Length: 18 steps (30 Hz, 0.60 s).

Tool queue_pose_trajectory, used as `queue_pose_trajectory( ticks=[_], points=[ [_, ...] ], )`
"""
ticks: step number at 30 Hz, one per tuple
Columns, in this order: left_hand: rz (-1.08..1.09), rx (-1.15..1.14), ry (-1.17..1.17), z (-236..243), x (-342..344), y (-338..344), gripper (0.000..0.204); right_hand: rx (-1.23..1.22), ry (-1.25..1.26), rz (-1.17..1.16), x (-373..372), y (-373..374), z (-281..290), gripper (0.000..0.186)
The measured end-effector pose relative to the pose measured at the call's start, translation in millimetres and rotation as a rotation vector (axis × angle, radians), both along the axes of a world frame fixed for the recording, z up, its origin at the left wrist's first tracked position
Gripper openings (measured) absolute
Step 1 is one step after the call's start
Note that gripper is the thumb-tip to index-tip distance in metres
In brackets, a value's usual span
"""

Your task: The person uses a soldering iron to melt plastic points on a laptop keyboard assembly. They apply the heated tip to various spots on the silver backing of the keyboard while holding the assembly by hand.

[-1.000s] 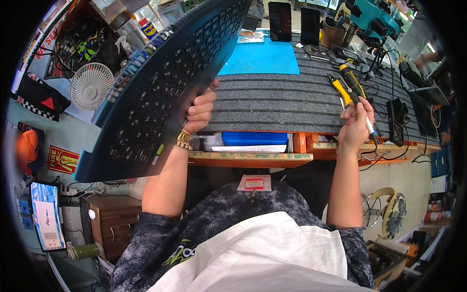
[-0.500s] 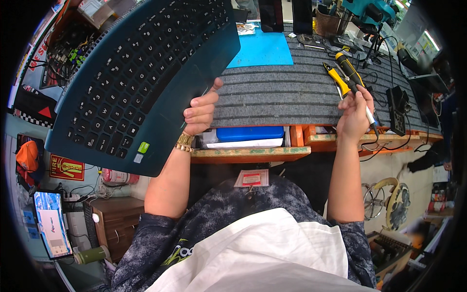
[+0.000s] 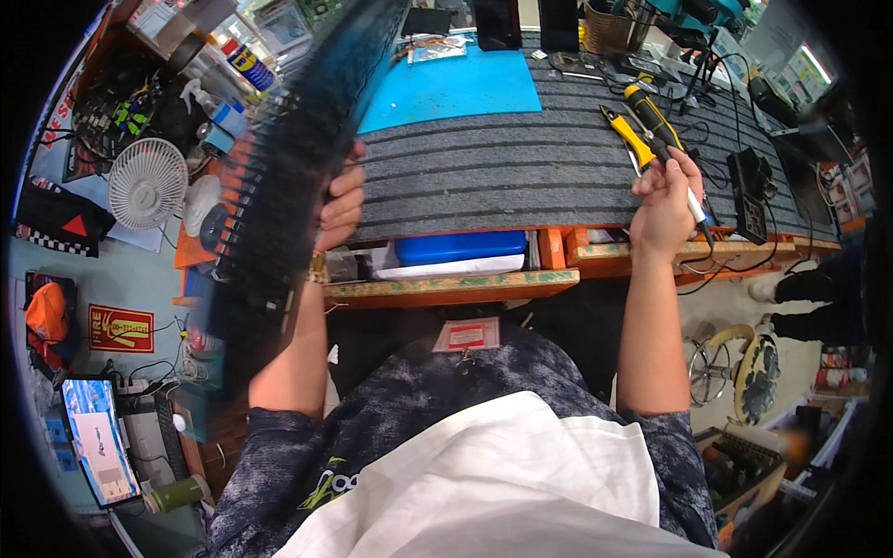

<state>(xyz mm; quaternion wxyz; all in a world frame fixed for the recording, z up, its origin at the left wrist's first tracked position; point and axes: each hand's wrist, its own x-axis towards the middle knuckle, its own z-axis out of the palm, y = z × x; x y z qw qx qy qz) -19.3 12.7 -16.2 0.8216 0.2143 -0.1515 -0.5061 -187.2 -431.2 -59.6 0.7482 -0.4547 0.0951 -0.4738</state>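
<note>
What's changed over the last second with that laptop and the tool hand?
The left hand has turned the blue laptop from keyboard-up to nearly edge-on, swinging it off the grey mat to the left; it shows blurred. The right hand still holds the thin tool at the bench edge. The yellow pliers have not moved.

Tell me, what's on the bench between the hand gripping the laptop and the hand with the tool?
In the head view, between the left hand on the laptop and the right hand lies bare grey striped mat.

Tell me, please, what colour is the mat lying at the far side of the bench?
The mat is bright blue, seen in the head view.
</note>
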Motion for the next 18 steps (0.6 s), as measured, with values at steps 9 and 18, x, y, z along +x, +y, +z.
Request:
queue_pose_trajectory(
  ticks=[9,18],
  points=[
    [0.439,0.89,-0.695,14,22,-1,0.049,0.016,0.009,0.012,4,5,0,0.023],
    [0.146,0.983,-1.077,22,66,-35,0.045,0.033,0.053,-0.002,4,7,4,0.021]
  ],
)
